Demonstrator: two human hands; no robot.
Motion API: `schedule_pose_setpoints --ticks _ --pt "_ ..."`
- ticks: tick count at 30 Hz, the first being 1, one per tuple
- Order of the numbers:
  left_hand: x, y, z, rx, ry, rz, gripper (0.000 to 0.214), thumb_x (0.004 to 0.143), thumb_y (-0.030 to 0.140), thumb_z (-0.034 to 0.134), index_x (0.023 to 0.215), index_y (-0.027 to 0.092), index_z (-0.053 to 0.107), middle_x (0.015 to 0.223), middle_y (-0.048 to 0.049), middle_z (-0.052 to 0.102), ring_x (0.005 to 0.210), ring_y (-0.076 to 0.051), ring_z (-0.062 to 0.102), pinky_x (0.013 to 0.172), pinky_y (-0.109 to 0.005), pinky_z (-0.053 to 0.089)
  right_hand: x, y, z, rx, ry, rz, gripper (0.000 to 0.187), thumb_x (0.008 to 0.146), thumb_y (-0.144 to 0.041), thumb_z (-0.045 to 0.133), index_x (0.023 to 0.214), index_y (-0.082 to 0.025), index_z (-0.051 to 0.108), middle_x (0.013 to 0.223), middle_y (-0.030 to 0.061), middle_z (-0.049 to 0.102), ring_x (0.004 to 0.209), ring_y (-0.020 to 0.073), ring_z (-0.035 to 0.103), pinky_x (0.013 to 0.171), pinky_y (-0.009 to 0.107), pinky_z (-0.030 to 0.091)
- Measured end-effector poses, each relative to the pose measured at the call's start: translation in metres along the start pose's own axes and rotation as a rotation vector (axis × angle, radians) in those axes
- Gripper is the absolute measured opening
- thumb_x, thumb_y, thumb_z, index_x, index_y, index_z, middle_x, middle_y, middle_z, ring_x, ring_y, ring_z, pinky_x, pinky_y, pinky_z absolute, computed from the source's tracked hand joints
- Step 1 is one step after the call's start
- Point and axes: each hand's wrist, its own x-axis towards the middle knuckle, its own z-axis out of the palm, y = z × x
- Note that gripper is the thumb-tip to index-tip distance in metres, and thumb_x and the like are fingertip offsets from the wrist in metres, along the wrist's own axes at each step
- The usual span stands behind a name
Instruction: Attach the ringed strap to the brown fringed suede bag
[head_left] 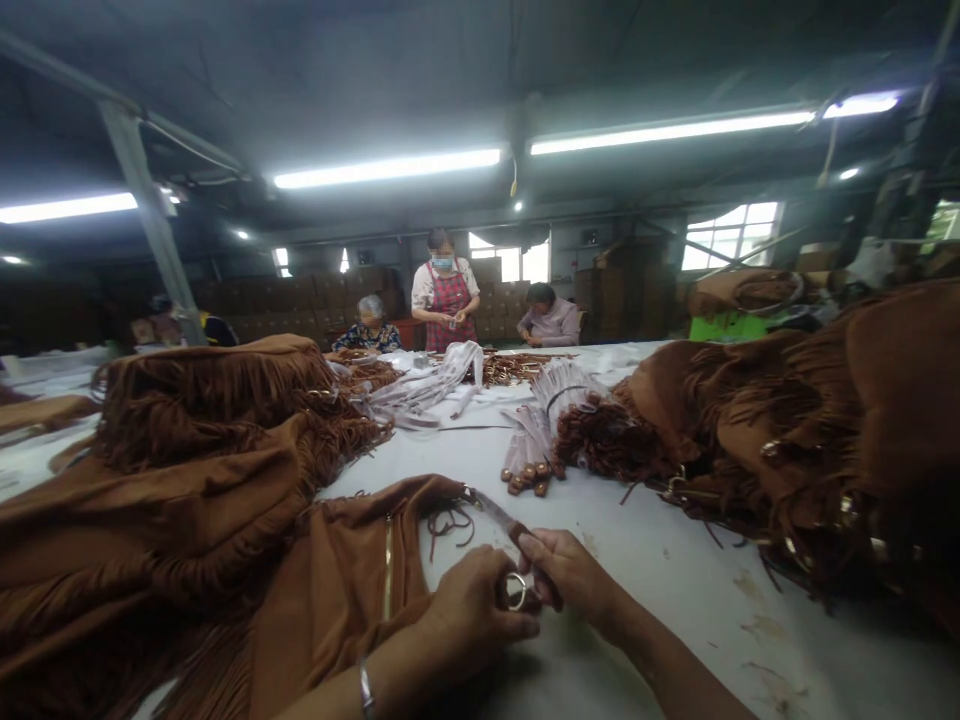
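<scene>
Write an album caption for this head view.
Both hands, left and right, pinch a ring beside a brown bag.

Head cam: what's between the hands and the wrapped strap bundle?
Only bare white table lies between the right hand, left hand and the strap bundle, per the head view.

A long white tabletop (675, 590) carries the goods. Along its left edge lies a heap of brown fringed suede bags (187, 470), and a second heap (810, 440) covers the right edge. Between them, near the middle, rests a bundle of wrapped straps (536, 440). Towards the far edge lie pale wrapped strips (427, 385) and a scatter of brown pieces (514, 368).
</scene>
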Motion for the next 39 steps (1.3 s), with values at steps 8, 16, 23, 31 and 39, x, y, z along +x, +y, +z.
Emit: schedule_pose_setpoints --ticks 8,16,23,31,39 --pt "0.003 -0.002 -0.035 -0.098 -0.217 0.056 0.024 0.062 0.023 0.063 0.082 0.016 0.054 0.07 0.0033 0.054 0.059 -0.009 0.046 0.049 -0.019 0.029 0.007 0.01 0.021 -0.018 0.067 -0.052 0.045 0.083 -0.057 0.043 0.077 -0.013 0.054 0.058 -0.0013 0.052 0.045 0.0082 0.043 0.044 0.02 0.033" --pt "-0.006 -0.011 -0.037 0.272 -0.123 0.182 0.02 0.075 0.038 0.055 0.08 0.018 0.052 0.073 0.0003 0.056 0.064 -0.013 0.051 0.055 -0.022 0.033 -0.001 -0.006 0.004 -0.03 0.105 0.013 0.037 0.084 -0.052 0.043 0.078 -0.015 0.048 0.043 -0.0065 0.044 0.037 0.0071 0.034 0.039 0.018 0.025" --pt "-0.008 -0.025 -0.033 -0.016 -0.078 0.124 0.024 0.074 0.038 0.061 0.081 0.018 0.051 0.068 0.0022 0.059 0.059 -0.011 0.051 0.052 -0.02 0.035 -0.004 -0.012 -0.002 0.005 -0.038 0.03 0.037 0.087 -0.048 0.042 0.075 -0.014 0.05 0.042 -0.0071 0.041 0.037 0.0053 0.031 0.041 0.018 0.023" --pt "-0.005 -0.031 -0.039 -0.205 -0.038 0.229 0.033 0.076 0.031 0.062 0.104 0.018 0.05 0.069 0.0029 0.059 0.059 -0.009 0.052 0.056 -0.02 0.04 -0.002 -0.013 0.002 0.026 -0.119 0.106 0.038 0.084 -0.05 0.047 0.076 -0.013 0.051 0.057 -0.0046 0.045 0.039 0.0036 0.034 0.04 0.018 0.021" --pt "-0.006 -0.034 -0.041 -0.126 -0.004 0.259 0.022 0.074 0.033 0.063 0.084 0.015 0.057 0.069 0.0006 0.057 0.063 -0.01 0.052 0.054 -0.02 0.038 0.0 -0.014 0.005 0.096 -0.129 0.11 0.036 0.085 -0.047 0.05 0.075 -0.012 0.054 0.058 -0.0039 0.046 0.04 0.0029 0.034 0.04 0.019 0.02"
